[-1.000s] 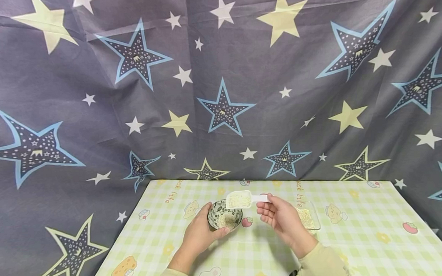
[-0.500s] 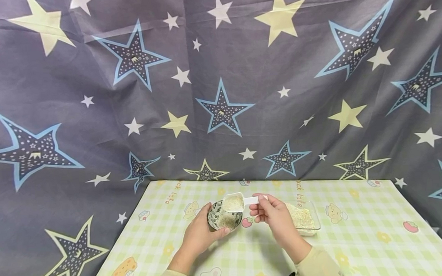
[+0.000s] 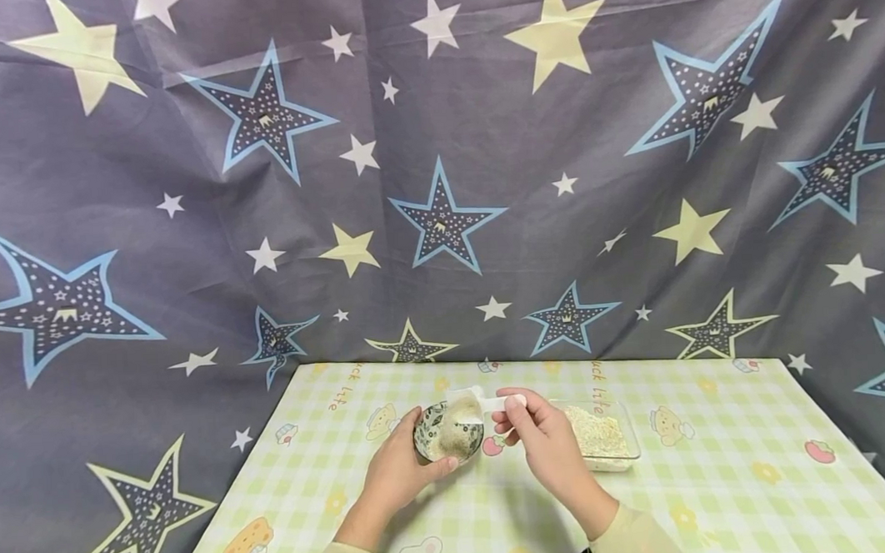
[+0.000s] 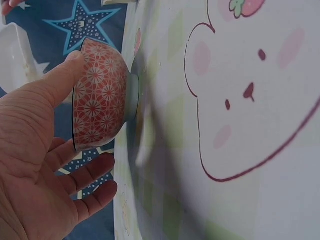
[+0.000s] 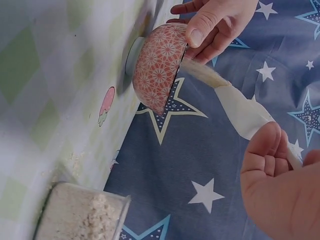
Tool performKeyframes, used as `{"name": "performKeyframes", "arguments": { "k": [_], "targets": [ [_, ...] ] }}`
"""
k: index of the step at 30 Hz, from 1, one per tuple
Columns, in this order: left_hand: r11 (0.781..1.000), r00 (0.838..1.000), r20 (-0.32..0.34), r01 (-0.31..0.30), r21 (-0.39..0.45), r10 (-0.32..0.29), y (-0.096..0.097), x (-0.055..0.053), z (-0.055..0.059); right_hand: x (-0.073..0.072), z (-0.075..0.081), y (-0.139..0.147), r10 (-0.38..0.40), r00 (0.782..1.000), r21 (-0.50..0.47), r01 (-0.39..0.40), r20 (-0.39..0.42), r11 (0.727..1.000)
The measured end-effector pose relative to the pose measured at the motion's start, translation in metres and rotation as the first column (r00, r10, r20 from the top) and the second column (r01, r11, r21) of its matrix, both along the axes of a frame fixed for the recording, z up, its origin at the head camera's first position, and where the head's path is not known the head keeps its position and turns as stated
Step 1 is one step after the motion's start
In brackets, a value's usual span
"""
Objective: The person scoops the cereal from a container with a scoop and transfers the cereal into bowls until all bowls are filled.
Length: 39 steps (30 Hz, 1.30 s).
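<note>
My left hand [image 3: 398,471] holds a small bowl [image 4: 102,95] by its rim, thumb on the near side. The bowl is red with white flowers outside and dark-patterned inside; I cannot tell if its foot touches the table. Pinched by the handle in my right hand [image 3: 555,446] is a white scoop [image 5: 242,110], tipped over the bowl. A stream of pale flakes [image 5: 205,74] falls from the scoop into the bowl, where more pale stuff lies. To the right of the bowl, a clear rectangular container [image 3: 608,466] is filled with pale, oat-like flakes.
A green-checked tablecloth [image 3: 723,479] with cartoon prints covers the table. Behind the table hangs a dark curtain [image 3: 531,247] with stars. A few crumbs [image 5: 75,165] lie on the cloth beside the container.
My right hand has moved left with the scoop and tilted it, from level and full to pouring into the bowl. More of the container shows. The left hand and bowl stay put.
</note>
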<state>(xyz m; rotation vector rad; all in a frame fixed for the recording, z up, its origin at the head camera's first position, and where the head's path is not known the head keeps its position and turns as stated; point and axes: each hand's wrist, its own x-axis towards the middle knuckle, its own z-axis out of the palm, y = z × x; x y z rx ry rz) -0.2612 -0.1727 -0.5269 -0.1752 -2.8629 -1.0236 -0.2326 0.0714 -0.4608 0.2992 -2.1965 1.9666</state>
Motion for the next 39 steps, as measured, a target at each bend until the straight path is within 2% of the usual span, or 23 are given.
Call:
{"name": "performKeyframes", "arguments": {
  "k": [5, 7, 10, 12, 14, 17, 19, 20, 22, 24, 27, 31, 36, 39],
  "targets": [
    [1.0, 1.0, 0.007, -0.008, 0.009, 0.008, -0.001, -0.001, -0.001, 0.004, -0.001, -0.001, 0.003, 0.997, 0.066, 0.002, -0.074, 0.998],
    [1.0, 1.0, 0.006, -0.009, 0.009, 0.009, -0.001, -0.002, -0.001, 0.005, -0.002, -0.001, 0.011, 0.991, 0.116, 0.005, -0.135, 0.993],
    [1.0, 1.0, 0.011, -0.014, 0.014, 0.014, 0.0, -0.003, -0.002, 0.006, -0.006, 0.0, 0.035, 0.957, 0.245, 0.039, -0.288, 0.969],
    [1.0, 1.0, 0.005, -0.012, 0.014, 0.012, -0.001, -0.003, -0.002, 0.006, -0.008, 0.001, 0.073, 0.904, 0.349, 0.087, -0.421, 0.933],
    [1.0, 1.0, 0.004, -0.011, 0.016, 0.011, -0.001, -0.003, -0.002, 0.006, -0.011, 0.002, 0.125, 0.828, 0.445, 0.16, -0.546, 0.881],
    [1.0, 1.0, -0.003, -0.002, 0.013, 0.002, -0.002, -0.003, -0.002, 0.005, -0.016, 0.003, 0.212, 0.709, 0.545, 0.281, -0.673, 0.79],
    [1.0, 1.0, -0.001, 0.002, 0.011, -0.002, -0.002, -0.002, -0.001, 0.004, -0.019, 0.005, 0.263, 0.642, 0.581, 0.35, -0.72, 0.735],
    [1.0, 1.0, -0.003, 0.003, 0.01, -0.003, -0.002, -0.002, -0.001, 0.003, -0.021, 0.005, 0.284, 0.619, 0.594, 0.376, -0.732, 0.711],
    [1.0, 1.0, -0.001, 0.003, 0.011, -0.003, -0.002, -0.002, -0.001, 0.003, -0.024, 0.006, 0.319, 0.589, 0.614, 0.41, -0.743, 0.675],
    [1.0, 1.0, 0.002, 0.004, 0.012, -0.004, -0.002, -0.001, 0.0, 0.003, -0.026, 0.006, 0.342, 0.572, 0.627, 0.426, -0.745, 0.652],
    [1.0, 1.0, 0.006, 0.004, 0.012, -0.004, -0.002, -0.001, 0.0, 0.003, -0.028, 0.006, 0.36, 0.564, 0.638, 0.435, -0.743, 0.635],
    [1.0, 1.0, 0.015, 0.0, 0.016, -0.001, -0.001, -0.001, 0.0, 0.003, -0.029, 0.006, 0.363, 0.556, 0.633, 0.431, -0.748, 0.643],
    [1.0, 1.0, 0.015, 0.0, 0.014, 0.0, -0.001, 0.0, 0.0, 0.003, -0.029, 0.006, 0.342, 0.539, 0.599, 0.421, -0.769, 0.682],
    [1.0, 1.0, 0.012, -0.001, 0.012, 0.001, -0.001, 0.0, 0.0, 0.005, -0.027, 0.007, 0.297, 0.553, 0.557, 0.389, -0.778, 0.734]
  ]
}}
